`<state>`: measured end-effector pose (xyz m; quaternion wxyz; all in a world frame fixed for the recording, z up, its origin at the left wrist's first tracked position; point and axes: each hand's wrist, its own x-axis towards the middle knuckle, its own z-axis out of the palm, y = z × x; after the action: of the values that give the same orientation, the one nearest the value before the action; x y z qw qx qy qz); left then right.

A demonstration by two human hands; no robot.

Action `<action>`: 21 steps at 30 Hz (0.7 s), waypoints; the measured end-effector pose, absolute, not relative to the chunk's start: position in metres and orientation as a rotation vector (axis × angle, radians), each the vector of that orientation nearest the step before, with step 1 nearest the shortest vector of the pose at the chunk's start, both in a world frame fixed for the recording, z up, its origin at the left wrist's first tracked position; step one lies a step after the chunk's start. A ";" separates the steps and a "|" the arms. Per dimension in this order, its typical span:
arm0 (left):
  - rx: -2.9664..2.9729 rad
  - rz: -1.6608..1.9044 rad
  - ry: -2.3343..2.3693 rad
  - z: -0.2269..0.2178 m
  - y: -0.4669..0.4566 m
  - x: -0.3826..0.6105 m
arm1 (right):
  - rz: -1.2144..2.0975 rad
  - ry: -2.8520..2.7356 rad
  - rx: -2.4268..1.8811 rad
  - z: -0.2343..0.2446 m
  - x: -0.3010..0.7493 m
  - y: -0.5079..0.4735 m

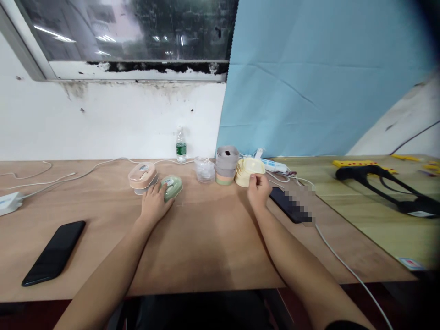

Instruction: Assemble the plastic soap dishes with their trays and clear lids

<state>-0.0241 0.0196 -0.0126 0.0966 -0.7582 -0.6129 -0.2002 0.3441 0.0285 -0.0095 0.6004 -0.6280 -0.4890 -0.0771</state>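
Along the far side of the room we saw a grimy window [127, 32] above a stained white wall [103, 119], with a pale blue cloth backdrop [319, 78] hanging to its right. Below them ran a light wooden desk [206, 256], which met a green-tinted wood-grain board [364, 220] on the right. On that board lay a black folding frame [378, 183] and a yellow power strip [364, 163].

A black smartphone [53, 253] lay near left on the desk, and a second dark phone [287, 205], partly pixelated, lay just right of the hands. Towards the far edge stood a clear plastic water bottle with a green label [181, 149] and a clear round plastic tub [205, 169].

By then, two oval boxes stood apart from the piles: a peach one with a pale lid [142, 176] and a pale green one [172, 188], both looking closed. Two piles stood to their right: a stack of round grey, peach and green containers [226, 165] and a leaning row of cream ridged pieces [249, 172].

The left hand [154, 204] lay flat with its fingers slightly spread across the pale green box. The right hand [257, 190] sat against the cream pieces, its fingers lightly curled. We could not tell whether either hand gripped anything.
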 end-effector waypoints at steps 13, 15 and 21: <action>-2.070 -0.506 -1.914 -0.017 0.024 -0.029 | -0.526 -1.229 -1.653 -0.033 0.371 0.053; -2.042 -0.492 -1.917 -0.017 0.023 -0.028 | -0.502 -1.254 -1.636 -0.035 0.373 0.054; -1.989 -0.494 -1.946 -0.017 0.023 -0.024 | -0.462 -1.247 -1.590 -0.035 0.378 0.054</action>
<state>-0.0237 0.0234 -0.0173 0.1571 -0.6949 -0.6802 -0.1727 0.3779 0.0544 -0.0349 0.5095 -0.6601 -0.5176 -0.1920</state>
